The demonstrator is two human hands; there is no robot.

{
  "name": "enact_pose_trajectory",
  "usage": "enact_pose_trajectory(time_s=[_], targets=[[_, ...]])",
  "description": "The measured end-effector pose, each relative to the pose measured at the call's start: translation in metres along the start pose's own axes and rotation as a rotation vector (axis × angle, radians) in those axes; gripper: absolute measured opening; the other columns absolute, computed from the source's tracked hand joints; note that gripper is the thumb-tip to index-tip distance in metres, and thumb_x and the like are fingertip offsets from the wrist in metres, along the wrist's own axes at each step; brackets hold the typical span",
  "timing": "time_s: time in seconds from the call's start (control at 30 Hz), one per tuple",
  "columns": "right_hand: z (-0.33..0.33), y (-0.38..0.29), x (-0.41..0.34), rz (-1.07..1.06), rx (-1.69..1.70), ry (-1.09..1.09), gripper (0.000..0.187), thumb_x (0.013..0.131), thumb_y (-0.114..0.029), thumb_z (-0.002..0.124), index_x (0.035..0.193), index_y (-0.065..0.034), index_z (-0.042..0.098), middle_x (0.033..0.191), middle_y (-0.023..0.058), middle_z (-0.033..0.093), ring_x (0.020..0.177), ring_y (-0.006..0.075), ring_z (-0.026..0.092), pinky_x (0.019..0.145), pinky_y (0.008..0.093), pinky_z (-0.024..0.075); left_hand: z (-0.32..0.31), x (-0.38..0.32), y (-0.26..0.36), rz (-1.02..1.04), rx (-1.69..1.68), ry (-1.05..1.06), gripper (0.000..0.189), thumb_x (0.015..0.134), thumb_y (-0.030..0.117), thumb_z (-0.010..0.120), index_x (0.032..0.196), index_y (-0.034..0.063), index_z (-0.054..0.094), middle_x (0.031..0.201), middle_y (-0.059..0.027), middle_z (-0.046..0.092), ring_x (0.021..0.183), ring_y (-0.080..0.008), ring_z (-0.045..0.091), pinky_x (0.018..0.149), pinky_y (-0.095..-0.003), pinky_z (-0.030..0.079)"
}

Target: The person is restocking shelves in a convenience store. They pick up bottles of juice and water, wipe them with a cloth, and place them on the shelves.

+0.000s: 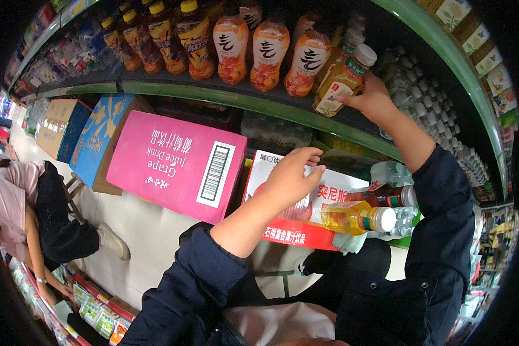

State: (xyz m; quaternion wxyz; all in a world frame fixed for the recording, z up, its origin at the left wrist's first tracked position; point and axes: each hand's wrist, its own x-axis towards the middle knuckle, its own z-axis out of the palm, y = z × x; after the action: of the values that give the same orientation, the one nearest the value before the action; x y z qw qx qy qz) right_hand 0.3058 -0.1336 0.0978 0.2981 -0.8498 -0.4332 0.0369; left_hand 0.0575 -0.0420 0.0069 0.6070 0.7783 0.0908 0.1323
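Note:
My right hand (370, 97) grips a clear bottle of amber tea (335, 93) with a white cap. The bottle leans at the front of the dark shelf (168, 82), right beside orange-labelled drink bottles (270, 56). Fingers apart and holding nothing, my left hand (292, 179) hovers over a white and red juice carton (296, 233). On that carton lie a bottle of yellow drink (348, 217) and a bottle of dark red-brown drink (374, 197). A pale cloth (350, 243) hangs by the carton's near edge.
A pink juice carton (177, 160) stands left of the white one, with a blue carton (101, 138) beyond. Yellow-capped bottles (194, 43) and clear bottles (424, 95) fill the shelf. At left, another person (56, 216) bends over a low packet rack (91, 311).

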Motion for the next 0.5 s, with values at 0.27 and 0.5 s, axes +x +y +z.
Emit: enact_pose_trajectory(time_s=[0.27, 0.5], targets=[[-0.008, -0.012, 0.005, -0.005, -0.081, 0.017, 0.077, 0.066, -0.032, 0.090, 0.128, -0.0015, 0.055, 0.121, 0.0193, 0.067, 0.113, 0.0344, 0.064, 0.098, 0.0408, 0.0497, 0.002, 0.001, -0.007, -0.030, -0.011, 0.000, 0.038, 0.092, 0.015, 0.068, 0.125, -0.0003, 0.059, 0.113, -0.0157, 0.067, 0.104, -0.0234, 0.067, 0.087, -0.0336, 0.054], [-0.013, -0.016, 0.002, 0.041, -0.065, -0.021, 0.086, 0.065, -0.032, 0.092, 0.133, 0.0010, 0.049, 0.126, 0.0206, 0.064, 0.116, 0.0313, 0.063, 0.098, 0.0393, 0.0498, 0.004, 0.014, -0.012, 0.082, -0.026, 0.109, 0.037, 0.090, 0.010, 0.067, 0.125, 0.0008, 0.059, 0.118, -0.0166, 0.063, 0.105, -0.0264, 0.066, 0.088, -0.0363, 0.054]])
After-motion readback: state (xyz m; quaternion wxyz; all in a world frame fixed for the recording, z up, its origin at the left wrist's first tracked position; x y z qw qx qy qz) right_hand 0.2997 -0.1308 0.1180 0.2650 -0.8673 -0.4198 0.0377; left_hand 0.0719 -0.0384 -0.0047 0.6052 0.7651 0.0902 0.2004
